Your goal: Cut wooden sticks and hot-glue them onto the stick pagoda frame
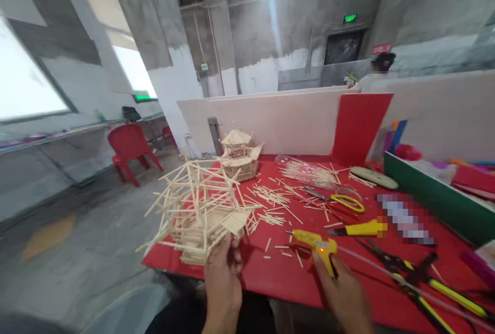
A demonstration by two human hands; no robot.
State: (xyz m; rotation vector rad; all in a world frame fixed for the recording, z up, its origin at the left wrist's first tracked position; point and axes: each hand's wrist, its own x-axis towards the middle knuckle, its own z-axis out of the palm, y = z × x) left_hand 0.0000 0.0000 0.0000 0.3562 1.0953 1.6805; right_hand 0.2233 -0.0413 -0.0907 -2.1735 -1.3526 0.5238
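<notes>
My left hand is closed at the near right corner of a model building made of thin wooden sticks, its fingers curled against the base below a small slatted roof panel. The model has an open frame of posts and beams on top. My right hand grips a yellow hot glue gun by its handle. An orange light glows on the gun, and its nozzle points left toward the model. Short cut sticks lie between the two hands.
Behind stands a smaller pagoda-like stick model. Loose sticks cover the middle of the red table. To the right lie yellow-handled scissors, a yellow utility knife, pliers and a green-sided box.
</notes>
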